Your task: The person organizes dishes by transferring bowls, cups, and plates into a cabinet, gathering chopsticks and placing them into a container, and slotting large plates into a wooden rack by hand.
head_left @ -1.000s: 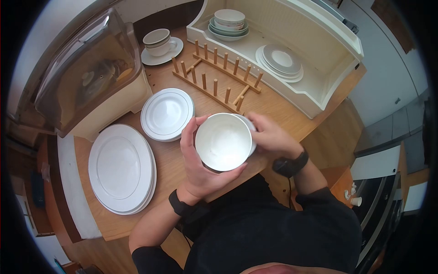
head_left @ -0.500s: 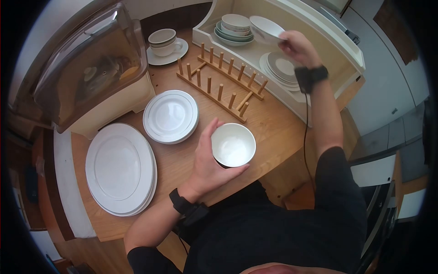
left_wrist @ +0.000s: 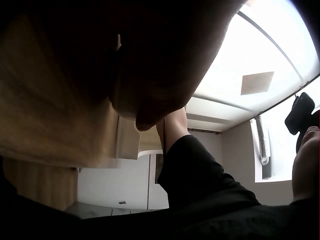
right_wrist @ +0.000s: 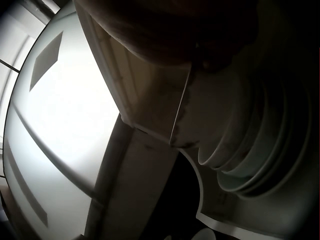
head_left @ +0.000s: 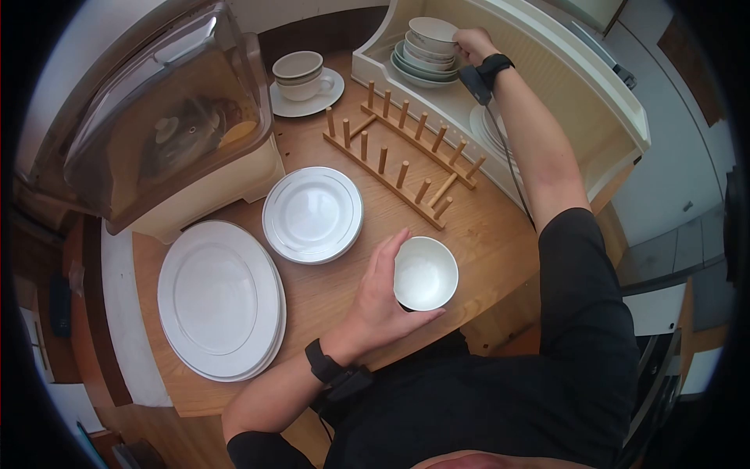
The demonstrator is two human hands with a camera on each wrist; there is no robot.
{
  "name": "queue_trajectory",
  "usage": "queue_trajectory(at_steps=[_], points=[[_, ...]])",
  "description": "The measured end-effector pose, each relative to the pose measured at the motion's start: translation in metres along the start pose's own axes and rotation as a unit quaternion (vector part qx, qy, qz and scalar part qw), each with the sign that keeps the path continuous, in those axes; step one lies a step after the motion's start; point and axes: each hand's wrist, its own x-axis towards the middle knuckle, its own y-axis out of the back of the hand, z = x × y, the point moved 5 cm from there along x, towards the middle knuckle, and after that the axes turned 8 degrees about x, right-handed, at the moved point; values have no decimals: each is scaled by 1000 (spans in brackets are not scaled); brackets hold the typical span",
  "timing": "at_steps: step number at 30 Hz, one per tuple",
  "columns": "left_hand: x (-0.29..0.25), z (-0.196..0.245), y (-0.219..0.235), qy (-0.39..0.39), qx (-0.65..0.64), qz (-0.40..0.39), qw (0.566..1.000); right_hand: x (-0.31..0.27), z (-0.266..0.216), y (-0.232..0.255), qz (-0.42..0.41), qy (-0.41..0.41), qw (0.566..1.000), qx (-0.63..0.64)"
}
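Note:
My left hand [head_left: 373,303] grips a deep white bowl [head_left: 426,273] near the table's front edge, thumb and fingers curved round its side, its mouth facing up. In the left wrist view that hand is a dark shape and the bowl is hidden. My right hand [head_left: 474,45] reaches into the cream open-fronted cabinet and pinches the rim of a patterned bowl [head_left: 433,33]. This bowl is on top of a stack of bowls [head_left: 424,70], some with green rims. The right wrist view shows the patterned bowl [right_wrist: 207,107] tilted sideways below the dark fingers.
A wooden peg rack [head_left: 383,160] stands mid-table. Left of it are a stack of small plates [head_left: 312,215], large plates [head_left: 219,301] and cups [head_left: 299,76] on a saucer. A covered box [head_left: 164,125] stands at the back left; plates [head_left: 484,129] lie in the cabinet [head_left: 578,117].
My right hand has left the left hand's side, carried the patterned bowl up into the cabinet and brought it onto the bowl stack. The left hand keeps its hold on the white bowl.

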Motion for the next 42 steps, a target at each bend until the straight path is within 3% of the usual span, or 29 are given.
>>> queue_trajectory(at_steps=[5,7,13,16,21,26,28,29,31,33,35,37,39,40,41,42], points=[[1,1,0,5,-4,-4,1000,6,11,-3,-42,-15,998,-32],[2,2,0,5,-1,-4,1000,10,7,3,-38,21,997,-64],[3,1,0,7,2,-11,1000,8,9,5,-83,-7,994,-65],[3,2,0,6,6,-11,1000,13,14,2,-10,12,996,-93],[3,1,0,5,8,-12,1000,24,22,3,7,16,991,-130],[1,2,-2,5,9,-14,1000,-9,1,10,13,37,995,-93],[0,2,-2,13,8,4,1000,-33,-36,19,78,187,918,-342],[-1,1,-2,13,7,4,1000,-41,-37,20,78,186,918,-343],[-1,0,-5,16,-5,-5,1000,-68,-50,21,95,332,889,-300],[-1,1,-5,13,-12,0,1000,-170,-74,17,-160,205,949,-180],[-1,1,-6,9,-18,3,1000,-254,-71,14,-344,165,911,-156],[0,1,-1,-7,-38,55,998,-326,-57,18,-427,35,876,-222],[-1,3,1,-11,-54,70,996,-370,-36,16,-516,80,829,-199],[-2,4,2,-14,-70,86,994,-384,-31,13,-516,186,818,-177],[-2,4,0,-14,-70,84,994,-395,-29,11,-481,145,851,-152],[-2,4,-1,-32,-87,89,992,-400,-24,11,-456,172,860,-151]])
